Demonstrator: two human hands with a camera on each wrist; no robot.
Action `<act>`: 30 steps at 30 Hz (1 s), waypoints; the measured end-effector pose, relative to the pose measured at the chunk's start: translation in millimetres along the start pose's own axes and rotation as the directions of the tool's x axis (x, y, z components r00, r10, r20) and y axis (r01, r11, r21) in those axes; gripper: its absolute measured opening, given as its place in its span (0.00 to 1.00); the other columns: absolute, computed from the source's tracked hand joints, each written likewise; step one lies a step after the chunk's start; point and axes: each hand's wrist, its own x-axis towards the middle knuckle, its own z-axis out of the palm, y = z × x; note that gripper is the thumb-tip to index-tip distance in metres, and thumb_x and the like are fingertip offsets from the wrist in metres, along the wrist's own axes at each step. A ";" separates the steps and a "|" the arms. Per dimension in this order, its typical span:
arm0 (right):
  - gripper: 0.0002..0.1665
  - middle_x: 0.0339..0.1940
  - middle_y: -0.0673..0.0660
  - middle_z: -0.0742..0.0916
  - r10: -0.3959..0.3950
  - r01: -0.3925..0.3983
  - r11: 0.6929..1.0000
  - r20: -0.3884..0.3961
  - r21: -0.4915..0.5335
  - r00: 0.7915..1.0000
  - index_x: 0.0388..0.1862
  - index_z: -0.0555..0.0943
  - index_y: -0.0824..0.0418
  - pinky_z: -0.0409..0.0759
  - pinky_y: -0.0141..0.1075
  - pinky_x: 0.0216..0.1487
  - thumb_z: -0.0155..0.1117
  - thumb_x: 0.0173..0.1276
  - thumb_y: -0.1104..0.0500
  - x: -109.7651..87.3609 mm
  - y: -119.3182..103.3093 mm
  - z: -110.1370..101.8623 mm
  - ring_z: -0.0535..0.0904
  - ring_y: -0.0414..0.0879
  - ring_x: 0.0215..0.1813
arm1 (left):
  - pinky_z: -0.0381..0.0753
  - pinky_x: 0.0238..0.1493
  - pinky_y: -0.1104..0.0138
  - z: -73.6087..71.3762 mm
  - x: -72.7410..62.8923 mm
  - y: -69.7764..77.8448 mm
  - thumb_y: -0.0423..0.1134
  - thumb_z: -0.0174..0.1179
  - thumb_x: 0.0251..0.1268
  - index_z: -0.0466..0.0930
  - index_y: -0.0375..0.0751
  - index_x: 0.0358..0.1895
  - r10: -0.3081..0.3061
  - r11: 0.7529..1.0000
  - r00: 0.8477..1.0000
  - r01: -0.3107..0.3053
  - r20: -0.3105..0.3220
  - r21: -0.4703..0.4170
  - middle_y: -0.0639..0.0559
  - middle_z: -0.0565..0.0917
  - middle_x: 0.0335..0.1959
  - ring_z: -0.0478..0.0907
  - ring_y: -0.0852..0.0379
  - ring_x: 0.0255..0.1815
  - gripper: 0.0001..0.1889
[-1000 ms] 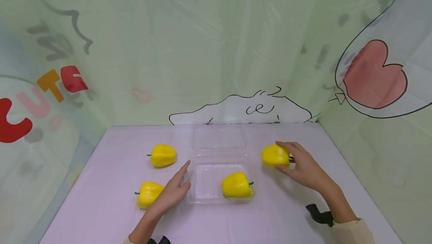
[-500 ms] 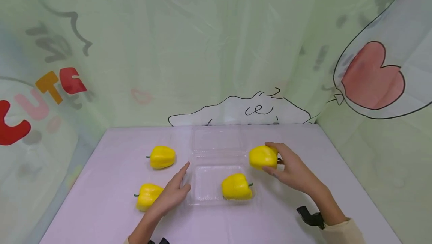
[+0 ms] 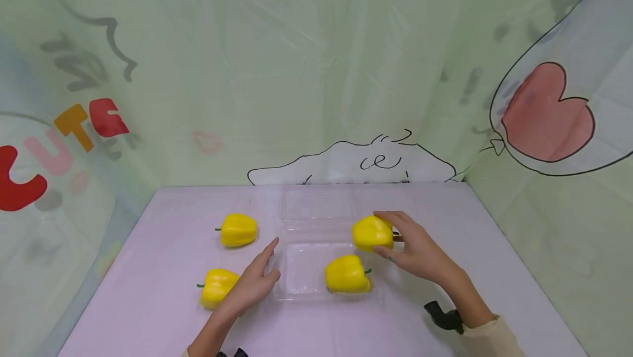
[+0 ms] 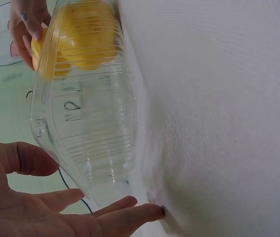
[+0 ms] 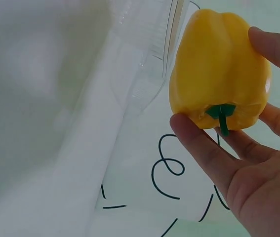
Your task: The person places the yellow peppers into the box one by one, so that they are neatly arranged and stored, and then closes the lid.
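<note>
My right hand grips a yellow bell pepper between thumb and fingers, its green stem facing my palm in the right wrist view. It hovers over the right back part of a clear plastic clamshell box, whose lid is folded back flat. Another yellow pepper lies in the right side of the box. At the box's left side, my left hand has its fingers extended; in the left wrist view the thumb is right at the box rim.
Two more yellow peppers lie on the left of the white-covered table: one pepper farther back, the other pepper nearer and partly hidden by my left forearm. A printed light green curtain stands behind the table and along both sides.
My right hand has carried its pepper leftward, from beside the box to over its right back part. The left hand has stayed in place.
</note>
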 end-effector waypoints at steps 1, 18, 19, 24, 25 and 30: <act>0.43 0.72 0.64 0.79 0.000 0.000 1.000 0.002 -0.003 1.000 0.78 0.70 0.60 0.90 0.52 0.58 0.78 0.67 0.56 0.5 -0.9 0.9 0.80 0.63 0.68 | 0.58 0.81 0.30 0.1 -0.1 0.0 0.32 0.52 0.75 0.55 0.49 0.86 0.000 1.000 1.000 0.000 0.001 -0.001 0.31 0.61 0.84 0.57 0.29 0.85 0.38; 0.44 0.74 0.64 0.78 -0.033 0.033 0.999 0.014 0.026 0.999 0.79 0.69 0.63 0.89 0.50 0.60 0.77 0.68 0.56 10.7 -8.6 16.0 0.80 0.61 0.70 | 0.56 0.82 0.30 1.7 -2.2 -0.9 0.32 0.52 0.75 0.55 0.51 0.86 0.006 1.000 1.000 -0.006 0.008 0.005 0.33 0.60 0.85 0.56 0.29 0.86 0.38; 0.44 0.74 0.64 0.78 -0.034 0.034 0.999 0.012 0.027 0.999 0.78 0.69 0.63 0.89 0.50 0.60 0.77 0.68 0.56 11.5 -8.9 16.7 0.80 0.61 0.70 | 0.56 0.82 0.30 1.5 -2.3 -0.9 0.32 0.52 0.75 0.55 0.51 0.86 0.005 1.000 1.000 -0.005 0.010 0.004 0.33 0.60 0.85 0.56 0.29 0.86 0.38; 0.43 0.73 0.64 0.78 -0.041 0.041 0.999 0.005 0.023 0.999 0.78 0.69 0.63 0.90 0.48 0.60 0.77 0.68 0.57 15.5 -10.8 21.0 0.80 0.60 0.69 | 0.56 0.81 0.29 0.9 -2.1 -0.2 0.33 0.52 0.75 0.55 0.51 0.86 0.004 1.000 1.000 -0.004 0.016 0.003 0.32 0.60 0.84 0.56 0.29 0.86 0.38; 0.43 0.73 0.64 0.78 -0.042 0.042 0.999 0.006 0.024 0.999 0.78 0.69 0.63 0.90 0.49 0.60 0.77 0.68 0.57 16.4 -11.3 21.9 0.80 0.60 0.69 | 0.56 0.81 0.29 1.0 -2.0 -0.2 0.33 0.52 0.75 0.55 0.51 0.86 0.003 1.000 1.000 -0.004 0.014 0.005 0.32 0.61 0.84 0.56 0.29 0.85 0.38; 0.43 0.73 0.64 0.78 -0.044 0.044 0.998 0.014 0.035 0.999 0.78 0.70 0.62 0.89 0.52 0.60 0.78 0.67 0.57 20.6 -13.7 25.4 0.80 0.60 0.68 | 0.56 0.81 0.30 0.9 -1.8 -0.7 0.33 0.53 0.75 0.55 0.52 0.86 0.001 1.000 1.000 -0.002 0.016 0.007 0.32 0.61 0.84 0.56 0.29 0.86 0.38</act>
